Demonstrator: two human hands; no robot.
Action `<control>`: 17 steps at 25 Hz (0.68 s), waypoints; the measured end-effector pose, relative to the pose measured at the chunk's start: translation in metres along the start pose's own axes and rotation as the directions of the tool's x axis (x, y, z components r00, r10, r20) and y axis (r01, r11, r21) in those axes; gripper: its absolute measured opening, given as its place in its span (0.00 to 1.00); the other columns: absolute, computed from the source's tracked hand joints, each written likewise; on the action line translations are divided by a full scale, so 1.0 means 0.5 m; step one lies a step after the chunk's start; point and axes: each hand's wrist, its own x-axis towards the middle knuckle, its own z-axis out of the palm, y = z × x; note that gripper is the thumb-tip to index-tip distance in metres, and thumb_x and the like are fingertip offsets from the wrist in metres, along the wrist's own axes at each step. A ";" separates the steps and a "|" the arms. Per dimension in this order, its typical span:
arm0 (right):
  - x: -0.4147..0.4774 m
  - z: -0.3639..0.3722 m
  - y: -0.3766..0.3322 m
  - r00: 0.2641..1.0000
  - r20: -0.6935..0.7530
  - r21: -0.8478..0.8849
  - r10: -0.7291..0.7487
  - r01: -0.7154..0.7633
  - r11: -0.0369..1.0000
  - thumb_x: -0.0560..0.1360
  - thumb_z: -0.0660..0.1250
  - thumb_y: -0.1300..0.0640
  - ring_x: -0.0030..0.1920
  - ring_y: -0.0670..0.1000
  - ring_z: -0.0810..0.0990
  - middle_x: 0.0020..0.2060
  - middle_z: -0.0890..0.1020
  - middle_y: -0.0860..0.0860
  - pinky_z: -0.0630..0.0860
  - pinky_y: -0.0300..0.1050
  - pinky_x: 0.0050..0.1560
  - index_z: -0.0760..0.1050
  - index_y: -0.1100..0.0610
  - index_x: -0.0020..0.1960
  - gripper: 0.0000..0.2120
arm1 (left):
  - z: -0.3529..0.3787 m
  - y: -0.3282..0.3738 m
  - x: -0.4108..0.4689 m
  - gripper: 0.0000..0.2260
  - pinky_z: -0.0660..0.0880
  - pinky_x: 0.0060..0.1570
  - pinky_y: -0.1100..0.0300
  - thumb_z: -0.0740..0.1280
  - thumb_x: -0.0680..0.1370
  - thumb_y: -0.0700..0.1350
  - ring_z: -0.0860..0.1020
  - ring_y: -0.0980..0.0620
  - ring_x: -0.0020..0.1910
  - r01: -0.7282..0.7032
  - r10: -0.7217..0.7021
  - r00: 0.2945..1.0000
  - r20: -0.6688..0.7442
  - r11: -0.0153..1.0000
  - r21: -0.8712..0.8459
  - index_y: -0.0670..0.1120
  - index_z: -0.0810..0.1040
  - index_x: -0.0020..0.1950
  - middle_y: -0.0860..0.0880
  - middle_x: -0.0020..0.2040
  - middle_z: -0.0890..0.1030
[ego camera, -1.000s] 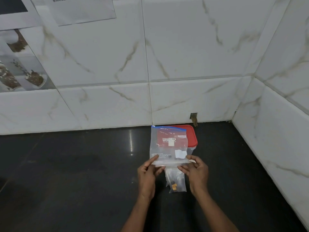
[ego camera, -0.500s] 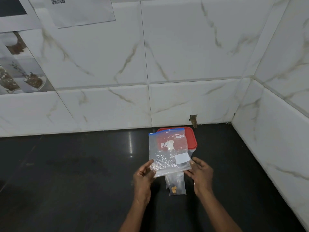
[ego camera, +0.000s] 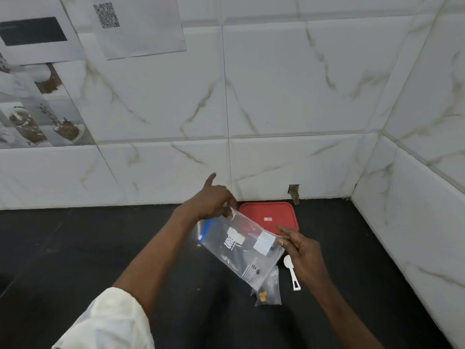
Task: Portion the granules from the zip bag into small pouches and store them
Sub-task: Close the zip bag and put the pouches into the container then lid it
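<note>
A clear zip bag [ego camera: 239, 250] with a blue zip edge and white label hangs tilted above the black counter. My left hand [ego camera: 214, 201] pinches its upper edge, index finger pointing up. My right hand [ego camera: 302, 250] pinches the bag's right edge near the label. Under the bag's lower corner lie small clear pouches [ego camera: 269, 288], one showing a few orange granules [ego camera: 263, 296]. A white scoop [ego camera: 292, 272] lies on the counter beside my right hand.
A container with a red lid [ego camera: 271, 215] stands against the marble-tiled back wall [ego camera: 289, 96]. A tiled side wall [ego camera: 415, 222] closes the right. The black counter [ego camera: 88, 248] stretches left. Papers [ego camera: 141, 23] hang on the wall at upper left.
The bag went from upright to tilted, zip end to the left. My left hand shifted up to its top edge; the white scoop came into sight.
</note>
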 end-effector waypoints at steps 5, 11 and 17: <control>0.004 -0.020 0.026 0.999 -0.034 -0.083 -0.015 0.012 0.997 0.79 0.64 0.65 0.46 0.39 0.83 0.46 0.86 0.45 0.74 0.25 0.47 0.83 0.56 0.55 0.11 | -0.001 -0.006 -0.014 0.07 0.75 0.46 0.57 0.80 0.69 0.41 0.81 0.53 0.40 -0.014 -0.088 0.987 -0.136 0.790 -0.613 0.47 0.86 0.44 0.50 0.38 0.84; -0.003 -0.011 0.030 0.992 -0.069 0.034 0.108 -0.106 0.994 0.76 0.66 0.69 0.41 0.43 0.85 0.38 0.86 0.42 0.81 0.34 0.45 0.81 0.47 0.48 0.17 | 0.008 0.001 -0.044 0.13 0.81 0.51 0.56 0.78 0.71 0.36 0.85 0.45 0.46 -0.073 -0.297 0.934 -0.199 0.387 -0.919 0.45 0.86 0.53 0.40 0.43 0.87; 0.044 -0.002 -0.038 0.980 0.178 -0.021 0.088 -0.085 0.996 0.72 0.74 0.58 0.48 0.34 0.80 0.47 0.81 0.34 0.72 0.25 0.44 0.76 0.44 0.60 0.19 | -0.025 0.057 -0.025 0.09 0.84 0.49 0.56 0.75 0.72 0.29 0.87 0.43 0.42 -0.111 -0.267 0.931 -0.247 0.439 -0.892 0.33 0.84 0.52 0.35 0.44 0.87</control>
